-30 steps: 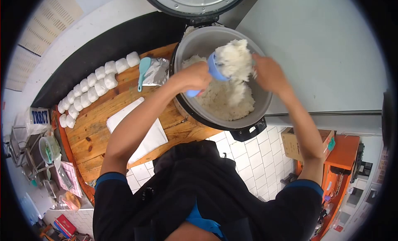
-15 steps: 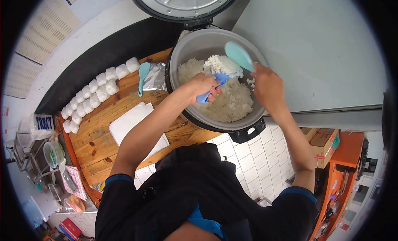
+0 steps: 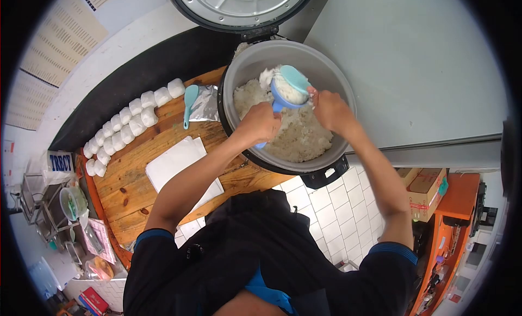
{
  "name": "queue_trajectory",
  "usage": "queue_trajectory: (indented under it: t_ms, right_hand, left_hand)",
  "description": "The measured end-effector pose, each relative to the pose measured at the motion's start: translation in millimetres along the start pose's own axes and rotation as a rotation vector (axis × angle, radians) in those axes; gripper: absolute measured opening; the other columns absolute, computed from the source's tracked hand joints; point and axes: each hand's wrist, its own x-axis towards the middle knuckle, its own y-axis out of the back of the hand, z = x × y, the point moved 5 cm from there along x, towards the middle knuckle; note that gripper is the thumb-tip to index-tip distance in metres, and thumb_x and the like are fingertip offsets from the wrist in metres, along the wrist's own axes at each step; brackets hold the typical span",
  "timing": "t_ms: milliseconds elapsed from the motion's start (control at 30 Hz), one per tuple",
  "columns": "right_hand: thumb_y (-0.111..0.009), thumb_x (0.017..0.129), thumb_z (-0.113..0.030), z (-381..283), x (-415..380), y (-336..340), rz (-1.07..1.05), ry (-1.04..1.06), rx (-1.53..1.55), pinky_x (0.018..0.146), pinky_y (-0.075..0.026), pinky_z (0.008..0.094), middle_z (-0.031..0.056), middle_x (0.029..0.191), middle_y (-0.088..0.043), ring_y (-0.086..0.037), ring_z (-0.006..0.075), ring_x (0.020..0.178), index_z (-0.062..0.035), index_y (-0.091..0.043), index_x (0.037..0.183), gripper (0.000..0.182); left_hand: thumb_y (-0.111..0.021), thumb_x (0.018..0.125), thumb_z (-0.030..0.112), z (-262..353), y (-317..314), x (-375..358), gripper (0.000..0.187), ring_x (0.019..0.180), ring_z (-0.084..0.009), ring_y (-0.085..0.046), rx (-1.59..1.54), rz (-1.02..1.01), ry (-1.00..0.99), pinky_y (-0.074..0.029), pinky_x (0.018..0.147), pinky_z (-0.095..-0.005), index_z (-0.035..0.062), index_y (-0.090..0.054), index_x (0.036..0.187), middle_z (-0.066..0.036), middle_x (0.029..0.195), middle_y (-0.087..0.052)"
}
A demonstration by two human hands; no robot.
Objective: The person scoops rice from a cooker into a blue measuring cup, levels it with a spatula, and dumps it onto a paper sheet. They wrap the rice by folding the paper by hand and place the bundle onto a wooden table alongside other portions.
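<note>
My left hand [image 3: 262,123] is wrapped round the handle of a blue scoop [image 3: 279,100], which is heaped with white rice [image 3: 268,77]. In my right hand [image 3: 331,110] is a light teal paddle [image 3: 294,77], its blade lying on the rice in the scoop. Both hands are over the open rice cooker [image 3: 342,88], whose grey pot holds more cooked rice [image 3: 302,136] below the scoop. The paddle's handle is mostly hidden by my right fingers.
On the wooden table [image 3: 125,180] are white wrapped pieces [image 3: 126,134] in rows, a second teal paddle [image 3: 190,98] on a foil sheet [image 3: 206,105], and white paper sheets [image 3: 176,161]. The cooker's raised lid [image 3: 242,6] is behind. Cardboard boxes [image 3: 427,188] stand at right.
The scoop has tipped upright, so its blue rim now shows with rice inside. My right hand has moved left and brought the paddle onto the rice. My left hand has come slightly lower.
</note>
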Motion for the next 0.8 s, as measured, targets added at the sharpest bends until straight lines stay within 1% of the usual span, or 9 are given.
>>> queue_trajectory:
  t_ms: [100,167,233,333,400,500,567,667,800]
  right_hand:
    - [-0.039,0.105,-0.036,7,11,21,0.015,0.206,-0.103,0.079,-0.051,0.0558,0.0309,0.084,-0.066,-0.063,0.0523,0.082,0.0083,-0.065,0.081,0.056]
    - [-0.039,0.104,-0.03,8,3,55,0.064,-0.055,0.056,0.077,-0.052,0.0546,0.0283,0.082,-0.067,-0.064,0.0503,0.082,0.0081,-0.065,0.086,0.049]
    - [-0.039,0.104,-0.029,-11,-29,38,0.083,0.094,0.03,0.078,-0.051,0.0544,0.0286,0.081,-0.066,-0.064,0.0498,0.083,0.0072,-0.066,0.088,0.048]
    - [-0.038,0.104,-0.028,-24,-35,12,0.041,0.088,0.027,0.077,-0.051,0.0538,0.0291,0.079,-0.066,-0.064,0.0495,0.083,0.0053,-0.068,0.09,0.047]
    - [-0.038,0.105,-0.028,4,-21,-4,-0.01,-0.054,0.037,0.077,-0.051,0.0536,0.0294,0.078,-0.065,-0.064,0.0497,0.083,0.0044,-0.069,0.091,0.047]
    - [-0.037,0.106,-0.035,35,-9,-17,0.074,0.245,-0.108,0.074,-0.051,0.0543,0.0303,0.077,-0.065,-0.062,0.0526,0.079,0.0044,-0.069,0.085,0.054]
    - [-0.037,0.106,-0.035,34,-24,7,0.17,-0.177,0.102,0.074,-0.051,0.0553,0.0303,0.077,-0.065,-0.062,0.0517,0.079,0.0041,-0.067,0.083,0.054]
    - [-0.037,0.105,-0.038,-1,-58,37,0.137,-0.299,0.397,0.078,-0.049,0.0568,0.0328,0.079,-0.064,-0.062,0.0518,0.084,0.005,-0.066,0.083,0.056]
    - [-0.038,0.105,-0.037,-27,-63,-19,0.186,-0.058,0.213,0.078,-0.049,0.0569,0.0344,0.08,-0.063,-0.062,0.0527,0.084,0.0066,-0.065,0.085,0.056]
  left_hand:
    - [-0.055,0.094,0.02,-7,-3,-2,0.033,0.058,-0.0347,-0.064,-0.142,-0.079,0.056,-0.048,0.061,-0.0451,-0.0099,-0.056,0.08,-0.024,0.067,-0.061]
    - [-0.055,0.094,0.02,-6,-1,-1,0.033,0.063,-0.0385,-0.065,-0.247,-0.116,0.059,-0.048,0.063,-0.0462,-0.0109,-0.056,0.082,-0.028,0.071,-0.062]
    - [-0.053,0.095,0.018,6,16,-3,0.03,0.071,-0.0437,-0.064,0.104,0.219,-0.197,-0.048,0.067,-0.0473,-0.0104,-0.057,0.085,-0.031,0.079,-0.063]
    - [-0.058,0.085,0.01,32,26,-19,0.025,0.089,-0.0443,-0.066,0.25,0.176,-0.184,-0.052,0.079,-0.0467,-0.0147,-0.059,0.081,-0.029,0.082,-0.065]
    - [-0.056,0.09,0.013,24,26,-19,0.026,0.08,-0.0452,-0.064,0.23,0.166,-0.211,-0.05,0.074,-0.047,-0.012,-0.058,0.085,-0.029,0.08,-0.064]
    - [-0.053,0.096,0.017,24,26,-20,0.027,0.073,-0.046,-0.063,0.053,0.088,-0.16,-0.049,0.069,-0.0476,-0.0092,-0.055,0.09,-0.03,0.078,-0.064]
    - [-0.053,0.096,0.018,20,28,-13,0.027,0.074,-0.0458,-0.064,-0.143,0.062,-0.076,-0.049,0.069,-0.048,-0.0091,-0.055,0.091,-0.03,0.078,-0.064]
    - [-0.052,0.097,0.019,13,29,-8,0.028,0.075,-0.0462,-0.065,-0.13,0.099,-0.059,-0.048,0.069,-0.0487,-0.0086,-0.053,0.093,-0.031,0.079,-0.064]
    - [-0.054,0.095,0.018,29,13,-28,0.029,0.078,-0.048,-0.064,0.06,0.16,-0.072,-0.049,0.072,-0.0508,-0.0113,-0.052,0.091,-0.033,0.081,-0.063]
